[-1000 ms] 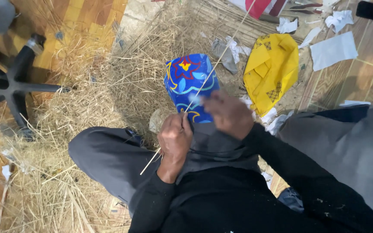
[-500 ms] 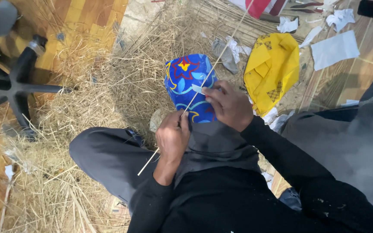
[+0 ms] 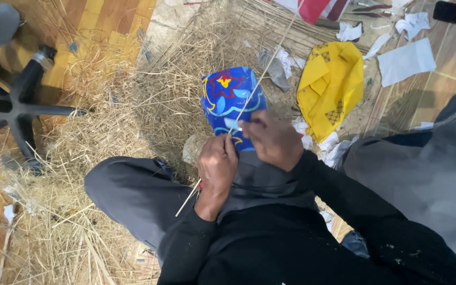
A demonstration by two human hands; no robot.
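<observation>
A yellow folded paper piece (image 3: 329,87) with a dark lattice pattern lies on the straw (image 3: 106,132) to the right of the work, with white paper scraps (image 3: 405,60) on the wooden floor (image 3: 106,21) beyond it. The blue patterned paper piece (image 3: 229,100), marked with a red star shape and yellow and white curves, rests against the person's knee at the centre. A long thin stick (image 3: 254,87) crosses it on a slant. The left hand (image 3: 216,166) is closed around the stick's lower part; the right hand (image 3: 273,140) is curled, fingertips pinching at the blue paper's lower edge beside the stick.
</observation>
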